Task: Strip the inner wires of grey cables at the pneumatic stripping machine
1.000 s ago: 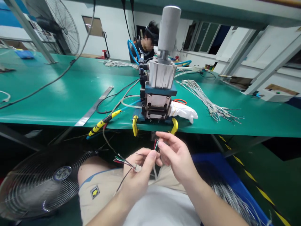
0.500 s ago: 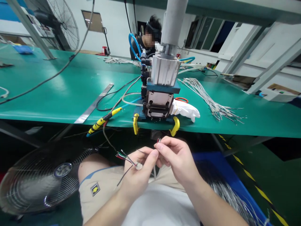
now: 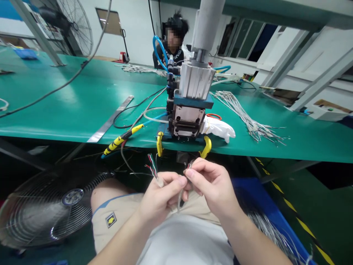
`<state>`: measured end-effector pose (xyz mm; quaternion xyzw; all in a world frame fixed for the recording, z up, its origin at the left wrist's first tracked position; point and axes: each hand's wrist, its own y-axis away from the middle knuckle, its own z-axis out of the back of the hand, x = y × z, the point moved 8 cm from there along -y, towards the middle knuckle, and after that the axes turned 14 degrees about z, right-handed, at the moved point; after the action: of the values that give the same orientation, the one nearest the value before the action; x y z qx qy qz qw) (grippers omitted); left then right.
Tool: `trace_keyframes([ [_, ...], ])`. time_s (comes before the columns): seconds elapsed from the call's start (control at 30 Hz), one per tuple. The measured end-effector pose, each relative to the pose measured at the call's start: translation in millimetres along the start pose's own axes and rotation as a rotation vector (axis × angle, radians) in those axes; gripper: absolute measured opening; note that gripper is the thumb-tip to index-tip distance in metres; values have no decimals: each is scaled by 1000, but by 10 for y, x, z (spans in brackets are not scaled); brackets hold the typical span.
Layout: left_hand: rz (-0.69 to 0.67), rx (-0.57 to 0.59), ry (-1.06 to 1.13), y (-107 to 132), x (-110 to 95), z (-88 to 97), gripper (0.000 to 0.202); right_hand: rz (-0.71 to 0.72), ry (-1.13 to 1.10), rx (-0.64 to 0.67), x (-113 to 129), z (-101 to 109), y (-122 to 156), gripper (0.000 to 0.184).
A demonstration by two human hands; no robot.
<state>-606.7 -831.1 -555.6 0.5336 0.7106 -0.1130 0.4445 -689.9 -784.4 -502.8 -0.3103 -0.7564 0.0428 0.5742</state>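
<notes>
A pale multi-core cable (image 3: 159,181) lies in my left hand (image 3: 162,195), which is closed round it. Its thin red, green, white and black wires (image 3: 152,166) fan out above the thumb side. My right hand (image 3: 211,184) pinches a small bunch of short coloured wires (image 3: 189,167) between thumb and fingertips. Both hands almost meet in front of my lap, just below the bench edge. A stretch of pale cable hangs beneath them. What lies inside the curled fingers is hidden.
A pneumatic press (image 3: 190,106) with yellow handles stands at the edge of the green bench (image 3: 68,106). Left lies a steel ruler (image 3: 111,118); right, a cable bundle (image 3: 242,114). A floor fan (image 3: 63,206) is at lower left, a blue bin (image 3: 248,186) at right. A person sits opposite.
The wires at my left hand have swung from pointing left to pointing up as that hand turned. My right hand keeps its pinch. The person opposite has turned the head.
</notes>
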Motion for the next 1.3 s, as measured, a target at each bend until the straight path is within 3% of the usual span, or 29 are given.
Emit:
trace_keyframes([
  [0.23, 41, 13, 16, -2, 6, 5, 29, 6, 175, -4, 78, 63, -42, 13],
  [0.73, 39, -11, -9, 9, 17, 20, 31, -16, 207, 13, 100, 70, -70, 14],
  [0.8, -14, -41, -58, 7, -16, 29, 34, -19, 195, 8, 106, 61, -78, 14],
  [1.0, -302, -275, -440, 120, -220, 43, 32, -14, 175, -36, 58, 102, -101, 17],
  [1.2, -641, -307, -749, 293, -438, -177, 31, -235, 6, -50, -168, 140, -93, 22],
  [1.3, -668, -294, -839, 272, -458, -222, 32, -275, -45, -39, -187, 125, -127, 23],
])
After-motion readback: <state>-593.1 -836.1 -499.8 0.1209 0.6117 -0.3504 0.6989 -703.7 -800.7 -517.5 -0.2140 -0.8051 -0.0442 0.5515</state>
